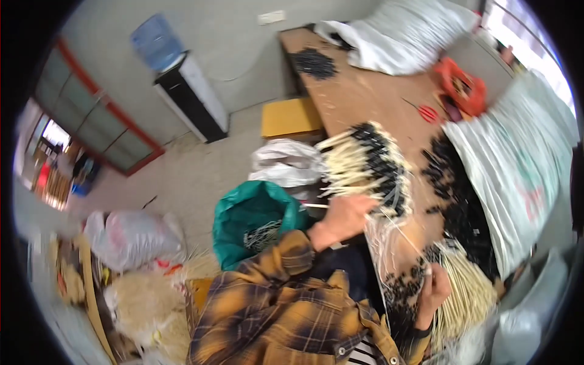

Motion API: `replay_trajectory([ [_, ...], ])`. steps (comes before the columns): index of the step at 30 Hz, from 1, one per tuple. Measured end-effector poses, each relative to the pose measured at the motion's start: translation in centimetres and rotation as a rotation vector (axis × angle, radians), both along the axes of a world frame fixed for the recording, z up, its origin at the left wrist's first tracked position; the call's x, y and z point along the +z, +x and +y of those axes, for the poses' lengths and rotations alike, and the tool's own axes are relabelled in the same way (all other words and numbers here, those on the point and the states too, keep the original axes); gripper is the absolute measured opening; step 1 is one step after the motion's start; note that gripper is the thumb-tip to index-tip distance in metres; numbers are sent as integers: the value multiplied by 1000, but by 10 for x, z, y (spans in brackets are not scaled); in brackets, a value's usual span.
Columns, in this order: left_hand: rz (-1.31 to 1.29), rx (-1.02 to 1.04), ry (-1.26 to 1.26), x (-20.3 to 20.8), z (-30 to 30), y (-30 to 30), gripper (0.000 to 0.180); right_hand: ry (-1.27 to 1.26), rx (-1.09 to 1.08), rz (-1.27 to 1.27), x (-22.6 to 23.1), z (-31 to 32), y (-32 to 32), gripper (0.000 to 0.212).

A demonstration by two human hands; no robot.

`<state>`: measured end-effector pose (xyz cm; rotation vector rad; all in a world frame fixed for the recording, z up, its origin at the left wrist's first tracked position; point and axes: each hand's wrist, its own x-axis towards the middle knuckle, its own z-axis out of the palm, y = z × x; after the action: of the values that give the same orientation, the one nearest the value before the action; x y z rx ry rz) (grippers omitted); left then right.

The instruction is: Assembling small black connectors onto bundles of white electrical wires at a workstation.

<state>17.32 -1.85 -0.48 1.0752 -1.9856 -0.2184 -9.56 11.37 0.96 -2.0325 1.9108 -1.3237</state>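
Note:
My left hand [345,218], a little blurred, is closed beside the near edge of the pile. A pale rod-like end [315,205] sticks out from its left side. From this hand a thin white strand [403,232] runs taut down to the right. My right hand [434,287] pinches the strand's other end between thumb and fingers, by a bundle of long cream cords [467,275]. Beyond the left hand lies a layered pile of cream cords with black pieces [372,159]. Small black pieces [406,288] lie scattered between my hands and the table edge.
A green bag [226,214] holding thin white strands stands left of the table [365,96]. White sacks [517,164] and black pieces line the right side. Red-handled scissors [428,113] and a red bag [451,79] lie farther back. A water dispenser [193,100] stands by the wall.

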Motion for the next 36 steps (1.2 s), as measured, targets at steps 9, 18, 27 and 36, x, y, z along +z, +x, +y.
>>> replay_trajectory([
  [9,-75,73,-66,20,-86,-15,26,371,246,-147,-3,24,31,21],
  [18,-187,-37,-215,23,-117,-83,41,491,-44,-120,-14,44,3,20],
  [27,-210,-591,9,-54,-94,-209,32,389,-679,62,-32,87,-60,12],
  [36,-482,-558,9,-57,-87,-211,23,700,-719,205,-29,99,-73,17],
])
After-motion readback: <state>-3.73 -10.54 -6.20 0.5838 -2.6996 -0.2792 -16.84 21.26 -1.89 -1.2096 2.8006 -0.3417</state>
